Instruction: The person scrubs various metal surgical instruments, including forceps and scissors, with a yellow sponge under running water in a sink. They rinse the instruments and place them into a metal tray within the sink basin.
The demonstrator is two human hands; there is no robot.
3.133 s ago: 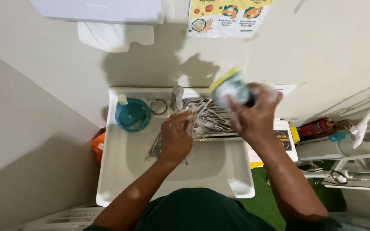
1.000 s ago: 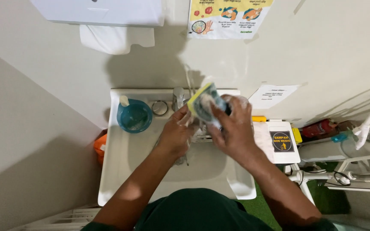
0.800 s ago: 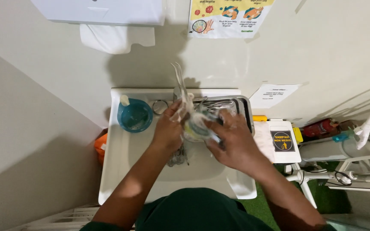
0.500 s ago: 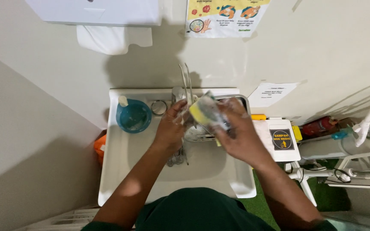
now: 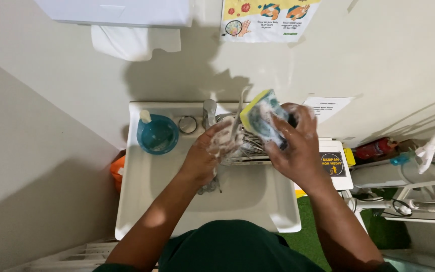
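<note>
Soapy hands: sponge [image 5: 261,117] right, instrument [image 5: 237,121] left

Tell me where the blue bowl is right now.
In the head view, the blue bowl sits on the back left corner of the white sink, left of the tap and the soapy left hand.

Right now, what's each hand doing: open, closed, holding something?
Left hand: soapy, closed on a thin metal instrument.
Right hand: closed on a yellow-and-green sponge.
</note>
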